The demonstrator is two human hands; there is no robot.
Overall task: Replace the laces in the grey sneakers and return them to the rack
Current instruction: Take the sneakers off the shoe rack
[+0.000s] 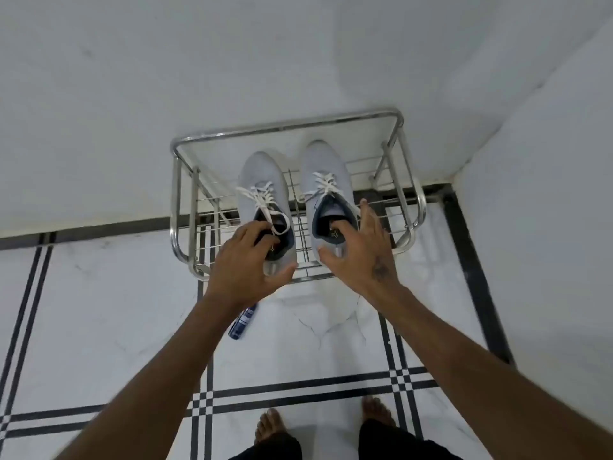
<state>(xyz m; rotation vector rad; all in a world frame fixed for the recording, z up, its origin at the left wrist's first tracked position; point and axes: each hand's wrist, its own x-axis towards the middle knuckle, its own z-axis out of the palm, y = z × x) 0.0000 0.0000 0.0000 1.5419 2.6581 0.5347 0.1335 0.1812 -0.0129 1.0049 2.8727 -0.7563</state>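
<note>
Two grey sneakers with white laces sit side by side on the top wire shelf of a steel rack (282, 129), toes toward the wall. My left hand (242, 263) grips the heel of the left sneaker (262, 175), fingers curled into its opening and thumb under the heel. That shoe's lace ends (265, 207) hang loose over the opening. On the right sneaker (323, 161), my right hand (361, 250) holds the heel with fingers inside the collar and thumb on the back. Its index finger lies straight along the shoe's side.
A blue spray can (243, 322) lies on the white tiled floor just in front of the rack, below my left wrist. The rack stands against the white wall, with a wall corner (464, 167) close on its right. My bare feet (270, 426) are at the bottom of the view.
</note>
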